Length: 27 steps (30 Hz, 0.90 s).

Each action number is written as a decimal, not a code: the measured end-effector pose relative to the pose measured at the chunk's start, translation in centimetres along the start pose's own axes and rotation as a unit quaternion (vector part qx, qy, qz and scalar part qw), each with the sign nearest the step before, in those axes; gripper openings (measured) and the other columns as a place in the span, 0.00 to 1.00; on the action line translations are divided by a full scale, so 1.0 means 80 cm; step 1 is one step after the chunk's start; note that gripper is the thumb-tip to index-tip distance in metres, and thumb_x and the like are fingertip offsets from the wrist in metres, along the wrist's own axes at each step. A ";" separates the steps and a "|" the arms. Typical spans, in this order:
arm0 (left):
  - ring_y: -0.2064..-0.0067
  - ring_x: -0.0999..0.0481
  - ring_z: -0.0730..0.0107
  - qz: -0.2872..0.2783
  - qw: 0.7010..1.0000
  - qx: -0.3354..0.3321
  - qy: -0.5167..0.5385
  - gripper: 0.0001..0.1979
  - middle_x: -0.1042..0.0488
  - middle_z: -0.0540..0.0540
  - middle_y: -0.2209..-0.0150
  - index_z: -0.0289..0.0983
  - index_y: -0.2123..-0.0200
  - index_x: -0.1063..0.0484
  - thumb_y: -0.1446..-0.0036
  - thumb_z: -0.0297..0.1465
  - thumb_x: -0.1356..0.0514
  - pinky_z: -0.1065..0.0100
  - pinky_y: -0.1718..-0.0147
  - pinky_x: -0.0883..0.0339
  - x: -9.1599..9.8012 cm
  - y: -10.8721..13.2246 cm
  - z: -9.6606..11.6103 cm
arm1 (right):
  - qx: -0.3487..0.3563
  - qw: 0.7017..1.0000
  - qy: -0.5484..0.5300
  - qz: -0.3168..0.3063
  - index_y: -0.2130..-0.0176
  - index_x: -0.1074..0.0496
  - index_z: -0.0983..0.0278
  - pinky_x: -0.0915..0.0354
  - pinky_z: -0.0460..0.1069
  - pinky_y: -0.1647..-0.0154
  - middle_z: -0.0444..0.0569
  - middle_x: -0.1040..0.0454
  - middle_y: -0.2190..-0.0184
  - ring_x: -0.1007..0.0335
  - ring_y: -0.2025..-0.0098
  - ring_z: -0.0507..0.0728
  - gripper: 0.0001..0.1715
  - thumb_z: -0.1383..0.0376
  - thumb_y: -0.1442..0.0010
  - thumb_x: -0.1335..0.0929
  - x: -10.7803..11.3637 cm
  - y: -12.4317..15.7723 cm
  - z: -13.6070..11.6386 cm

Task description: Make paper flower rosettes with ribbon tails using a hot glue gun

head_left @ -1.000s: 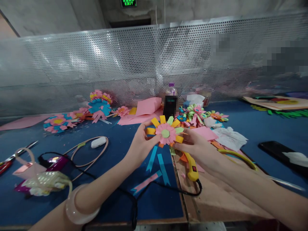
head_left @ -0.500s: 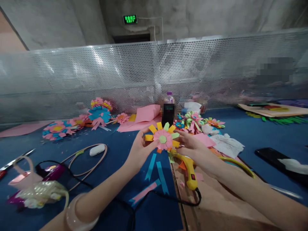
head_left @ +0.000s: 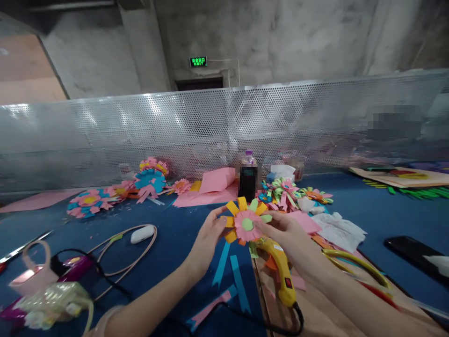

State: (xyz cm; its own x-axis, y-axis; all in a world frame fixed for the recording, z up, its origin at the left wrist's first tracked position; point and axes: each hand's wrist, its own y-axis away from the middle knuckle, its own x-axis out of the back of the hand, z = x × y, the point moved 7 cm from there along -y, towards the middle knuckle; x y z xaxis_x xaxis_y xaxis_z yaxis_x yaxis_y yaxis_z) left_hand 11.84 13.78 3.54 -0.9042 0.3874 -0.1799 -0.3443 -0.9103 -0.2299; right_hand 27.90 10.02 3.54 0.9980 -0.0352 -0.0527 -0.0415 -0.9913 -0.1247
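Note:
A paper flower [head_left: 242, 226] with a pink middle, a light green centre and orange, yellow and green loops is held up between both hands. My left hand [head_left: 210, 234] grips its left loops, fingers behind and thumb at the edge. On the right side, my right hand [head_left: 280, 229] pinches the flower, with its thumb on the pink layer near the centre. A yellow glue gun [head_left: 282, 271] lies just below my right hand. Blue paper strips [head_left: 239, 283] and a pink and blue strip [head_left: 213, 306] lie on the table below the flower.
Finished paper flowers [head_left: 89, 201] stand at the back left, more [head_left: 286, 189] at the back right. Pink sheets [head_left: 217, 180], a bottle [head_left: 249, 159], crumpled tissue [head_left: 338, 229], a black phone [head_left: 410, 255] and yellow-handled scissors [head_left: 361, 264] surround the hands. A cable loops at left.
The camera view has tilted up, so things appear lower. My right thumb now rests on the flower's pink layer, and my left thumb has moved from the pink layer to the outer loops.

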 end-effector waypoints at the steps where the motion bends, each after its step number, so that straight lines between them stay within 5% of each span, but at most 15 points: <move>1: 0.54 0.26 0.61 0.001 1.000 0.005 0.014 0.20 0.26 0.44 0.54 0.39 0.49 0.36 0.42 0.42 0.45 0.62 0.54 0.35 -0.001 0.002 -0.004 | 0.003 1.000 -0.002 0.002 0.64 0.29 0.63 0.36 0.48 0.64 0.46 0.26 0.67 0.31 0.64 0.55 0.15 0.55 0.48 0.29 0.003 0.003 -0.002; 11: 0.56 0.27 0.66 -0.054 0.997 -0.047 0.021 0.17 0.25 0.47 0.58 0.42 0.57 0.28 0.50 0.41 0.36 0.69 0.55 0.35 -0.021 0.027 -0.009 | 0.006 1.000 -0.023 -0.015 0.65 0.28 0.61 0.35 0.47 0.66 0.45 0.26 0.69 0.30 0.67 0.54 0.13 0.56 0.47 0.29 0.008 0.026 -0.015; 15: 0.68 0.27 0.72 -0.052 0.997 -0.052 0.001 0.14 0.25 0.48 0.69 0.39 0.62 0.29 0.45 0.42 0.41 0.73 0.67 0.35 -0.020 0.027 -0.005 | 0.006 0.999 -0.027 -0.019 0.66 0.28 0.62 0.36 0.46 0.68 0.45 0.27 0.70 0.32 0.66 0.53 0.14 0.55 0.47 0.30 0.006 0.031 -0.014; 18: 0.80 0.31 0.73 -0.047 0.999 0.004 -0.014 0.20 0.31 0.52 0.82 0.38 0.65 0.32 0.44 0.49 0.47 0.74 0.79 0.40 -0.018 0.026 -0.015 | 0.014 1.000 0.001 0.000 0.66 0.29 0.62 0.38 0.46 0.70 0.44 0.28 0.72 0.34 0.69 0.53 0.15 0.54 0.47 0.30 0.009 0.030 -0.015; 21: 0.88 0.37 0.75 -0.053 0.997 0.060 -0.007 0.25 0.35 0.54 0.87 0.38 0.71 0.35 0.45 0.54 0.53 0.76 0.88 0.50 -0.019 0.027 -0.025 | 0.093 0.987 0.118 0.062 0.67 0.30 0.62 0.39 0.48 0.72 0.44 0.28 0.72 0.35 0.71 0.53 0.14 0.53 0.44 0.32 0.018 0.029 -0.026; 24: 0.90 0.37 0.74 -0.142 0.979 0.144 0.022 0.31 0.34 0.50 0.89 0.36 0.76 0.35 0.46 0.58 0.57 0.77 0.90 0.51 -0.035 0.032 -0.036 | 0.297 0.891 0.305 0.157 0.65 0.31 0.61 0.40 0.50 0.67 0.45 0.27 0.69 0.35 0.68 0.55 0.06 0.61 0.42 0.33 0.019 0.046 -0.053; 27: 0.81 0.26 0.64 -0.232 0.942 0.221 0.099 0.40 0.27 0.43 0.81 0.33 0.70 0.29 0.51 0.63 0.60 0.73 0.88 0.40 -0.056 0.043 -0.041 | 0.496 0.745 0.430 0.118 0.59 0.34 0.62 0.42 0.53 0.56 0.47 0.26 0.63 0.35 0.59 0.57 0.08 0.71 0.41 0.34 -0.009 0.076 -0.059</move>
State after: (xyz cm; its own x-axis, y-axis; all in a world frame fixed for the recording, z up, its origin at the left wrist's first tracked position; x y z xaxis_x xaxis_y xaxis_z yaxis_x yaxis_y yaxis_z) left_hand 15.50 9.39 0.41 -0.5799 0.7389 -0.3432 -0.8027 -0.5902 0.0856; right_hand 27.13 3.40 7.48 0.6004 -0.6854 0.4119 0.1909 -0.3774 -0.9062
